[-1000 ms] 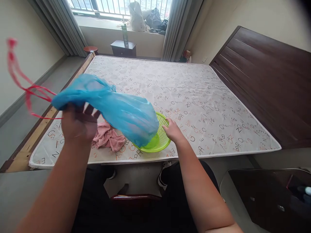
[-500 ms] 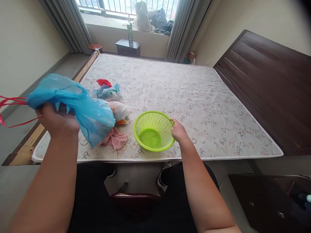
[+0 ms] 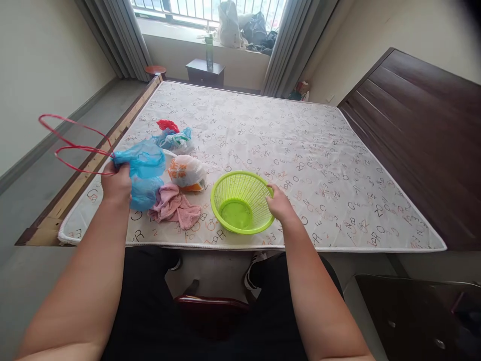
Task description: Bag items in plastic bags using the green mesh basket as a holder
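My left hand (image 3: 117,181) is closed on a blue plastic bag (image 3: 145,159) with red drawstring loops sticking out to the left. The bag hangs low over the mattress, beside a crumpled pink cloth (image 3: 176,208). With fingers curled over its right rim, my right hand (image 3: 279,201) grips a green plastic basket (image 3: 235,216), which rests on the mattress with nothing inside. Between bag and basket lies a white plastic bag (image 3: 188,170) with orange print, its contents hidden.
Behind these, a red bag (image 3: 167,125) and a bundle of blue and clear plastic (image 3: 178,140) lie on the letter-patterned mattress (image 3: 300,165). A dark headboard (image 3: 421,130) stands at right. A nightstand (image 3: 205,71) holding a bottle (image 3: 209,52) is beyond the far edge.
My left hand has moved right and down with the blue bag, which now hangs more gathered. The red drawstrings have swung into wide loops. My right hand still holds the basket rim.
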A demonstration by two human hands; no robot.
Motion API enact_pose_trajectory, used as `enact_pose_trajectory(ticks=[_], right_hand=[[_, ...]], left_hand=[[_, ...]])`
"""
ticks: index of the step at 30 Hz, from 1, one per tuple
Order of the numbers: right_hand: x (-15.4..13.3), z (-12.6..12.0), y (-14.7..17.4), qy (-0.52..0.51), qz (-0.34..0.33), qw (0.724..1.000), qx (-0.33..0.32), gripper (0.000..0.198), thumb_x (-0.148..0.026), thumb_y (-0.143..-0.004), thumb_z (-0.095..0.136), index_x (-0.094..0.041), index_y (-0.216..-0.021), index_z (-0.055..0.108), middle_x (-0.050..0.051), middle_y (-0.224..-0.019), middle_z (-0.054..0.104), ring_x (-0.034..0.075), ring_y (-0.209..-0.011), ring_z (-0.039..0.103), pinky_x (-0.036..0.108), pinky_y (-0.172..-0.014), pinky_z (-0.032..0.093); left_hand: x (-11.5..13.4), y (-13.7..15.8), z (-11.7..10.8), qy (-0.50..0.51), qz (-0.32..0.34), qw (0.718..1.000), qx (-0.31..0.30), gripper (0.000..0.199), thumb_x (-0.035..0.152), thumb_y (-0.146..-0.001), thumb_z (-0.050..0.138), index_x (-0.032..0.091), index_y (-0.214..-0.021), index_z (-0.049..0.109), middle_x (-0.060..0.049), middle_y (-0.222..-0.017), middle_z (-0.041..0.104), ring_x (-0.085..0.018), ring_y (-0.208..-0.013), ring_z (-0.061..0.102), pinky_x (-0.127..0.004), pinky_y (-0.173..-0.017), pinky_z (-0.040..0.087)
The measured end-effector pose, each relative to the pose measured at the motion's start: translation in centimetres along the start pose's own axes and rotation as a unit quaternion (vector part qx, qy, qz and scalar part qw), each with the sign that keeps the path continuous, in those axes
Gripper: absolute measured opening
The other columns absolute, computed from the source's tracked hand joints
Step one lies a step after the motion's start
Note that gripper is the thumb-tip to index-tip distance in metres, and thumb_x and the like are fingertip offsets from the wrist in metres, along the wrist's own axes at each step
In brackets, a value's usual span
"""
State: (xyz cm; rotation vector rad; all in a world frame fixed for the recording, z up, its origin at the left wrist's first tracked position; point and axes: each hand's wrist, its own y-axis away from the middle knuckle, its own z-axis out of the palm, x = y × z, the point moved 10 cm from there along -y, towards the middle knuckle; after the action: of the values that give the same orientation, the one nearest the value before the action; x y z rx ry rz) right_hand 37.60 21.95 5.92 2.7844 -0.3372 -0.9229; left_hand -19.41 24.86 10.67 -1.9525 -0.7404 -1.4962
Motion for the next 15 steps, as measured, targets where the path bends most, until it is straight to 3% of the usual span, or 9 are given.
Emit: enact_pose_trajectory(ticks=[3, 6, 8, 10, 13, 15], right_hand=[[0.1, 0.2, -0.2, 0.001, -0.001, 1.0, 0.001, 0.053, -0.026, -0.095, 0.051, -0.024, -0.148, 0.046, 0.014, -0.142, 0.058, 0.028, -0.12, 0.062, 0.041, -0.104, 0.047], [0.0, 0.2, -0.2, 0.002, -0.008, 1.0, 0.001, 0.054, -0.026, -0.095, 0.052, -0.023, -0.148, 0.046, 0.015, -0.142, 0.057, 0.029, -0.123, 0.06, 0.042, -0.106, 0.046], [0.0, 0.1, -0.1, 0.002, -0.011, 1.0, -0.002, 0.054, -0.025, -0.095, 0.052, -0.023, -0.149, 0.046, 0.015, -0.142, 0.058, 0.029, -0.123, 0.06, 0.042, -0.106, 0.046], [0.0, 0.1, 0.0, 0.001, -0.007, 1.0, -0.006, 0.054, -0.024, -0.095, 0.051, -0.024, -0.149, 0.046, 0.014, -0.141, 0.058, 0.028, -0.12, 0.062, 0.042, -0.105, 0.047], [0.0, 0.0, 0.1, 0.0, -0.009, 1.0, -0.006, 0.054, -0.022, -0.094, 0.05, -0.023, -0.148, 0.046, 0.014, -0.14, 0.059, 0.028, -0.119, 0.062, 0.042, -0.104, 0.048], [-0.1, 0.0, 0.0, 0.001, -0.017, 1.0, -0.003, 0.055, -0.021, -0.094, 0.05, -0.022, -0.148, 0.046, 0.014, -0.142, 0.059, 0.028, -0.123, 0.06, 0.042, -0.107, 0.046]], left_hand=[[-3.1, -0.4, -0.2, 0.017, -0.126, 0.992, 0.01, 0.033, 0.033, -0.096, 0.064, 0.009, -0.117, 0.057, 0.002, -0.085, 0.059, -0.009, -0.074, 0.054, -0.03, -0.079, 0.055], [-3.4, -0.8, -1.8, 0.038, -0.147, 0.986, 0.062, 0.034, 0.032, -0.099, 0.057, 0.013, -0.127, 0.052, -0.002, -0.104, 0.063, -0.01, -0.082, 0.059, -0.028, -0.076, 0.055], [-1.7, -1.2, -3.2, 0.048, -0.078, 0.99, 0.111, 0.035, 0.025, -0.1, 0.049, 0.015, -0.133, 0.048, -0.004, -0.121, 0.063, -0.012, -0.099, 0.062, -0.028, -0.077, 0.055], [1.1, -1.1, -4.1, 0.057, 0.04, 0.989, 0.129, 0.039, 0.018, -0.098, 0.044, 0.015, -0.137, 0.044, -0.004, -0.134, 0.06, -0.013, -0.116, 0.059, -0.027, -0.081, 0.055], [4.4, -0.3, -3.0, 0.04, 0.172, 0.981, 0.082, 0.044, 0.014, -0.097, 0.044, 0.014, -0.141, 0.039, -0.004, -0.141, 0.056, -0.014, -0.126, 0.055, -0.028, -0.09, 0.054], [4.7, 0.1, -1.4, -0.018, 0.178, 0.983, 0.039, 0.043, 0.014, -0.099, 0.044, 0.014, -0.141, 0.038, -0.004, -0.14, 0.056, -0.013, -0.123, 0.056, -0.029, -0.094, 0.052]])
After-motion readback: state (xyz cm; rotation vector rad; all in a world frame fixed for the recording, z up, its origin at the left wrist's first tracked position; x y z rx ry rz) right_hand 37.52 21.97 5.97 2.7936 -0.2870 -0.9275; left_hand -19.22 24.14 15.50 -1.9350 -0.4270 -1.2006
